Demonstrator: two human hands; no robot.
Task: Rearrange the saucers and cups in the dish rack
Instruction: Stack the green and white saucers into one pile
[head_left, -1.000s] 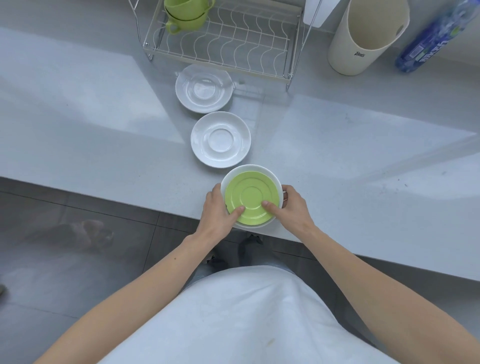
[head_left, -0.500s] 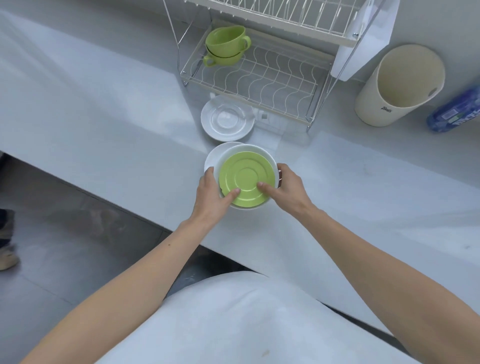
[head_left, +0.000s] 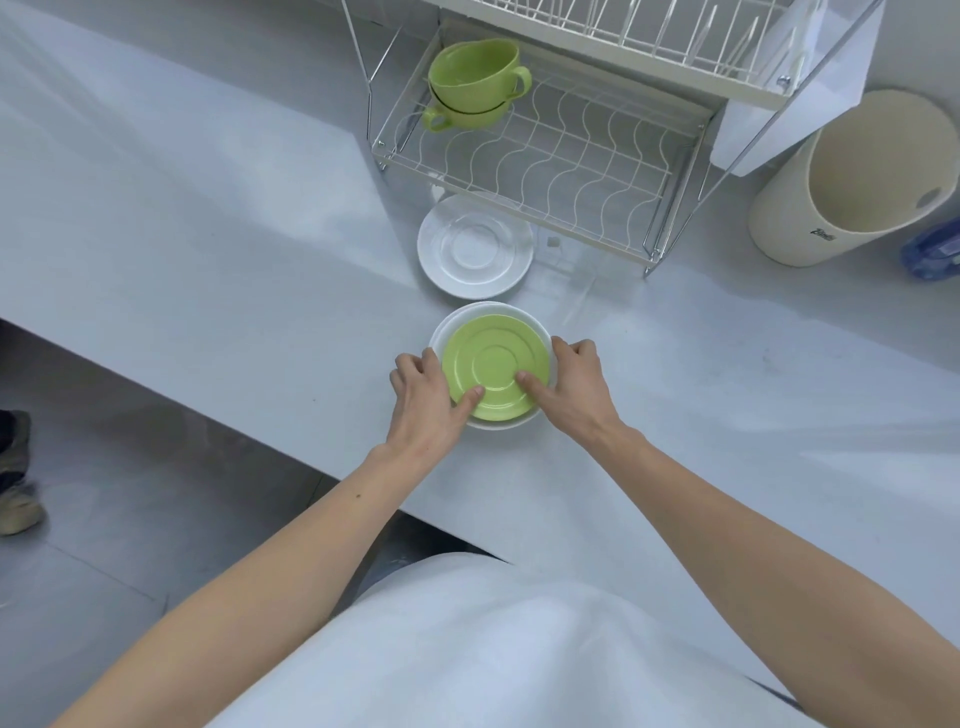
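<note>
Your left hand (head_left: 423, 400) gripped the left edge of a saucer stack (head_left: 491, 310), fingers curled around the rim and thumb pressed on the green saucer (head_left: 496, 364) on top. Your right hand (head_left: 574, 387) gripped the right edge the same way, thumb also on the green saucer. White rims showed beneath the green one. The stack was near the front edge of the grey counter (head_left: 208, 234); you could not tell whether it rested there or was lifted.

Just beyond it lay a single white saucer (head_left: 475, 252), partly under the front of the wire rack (head_left: 571, 171). Two green cups (head_left: 475, 73) sat nested at the left end of the rack's lower tier. To the right of the rack stood a cream container (head_left: 857, 176), with a blue bottle (head_left: 932, 249) beside it at the frame edge.
</note>
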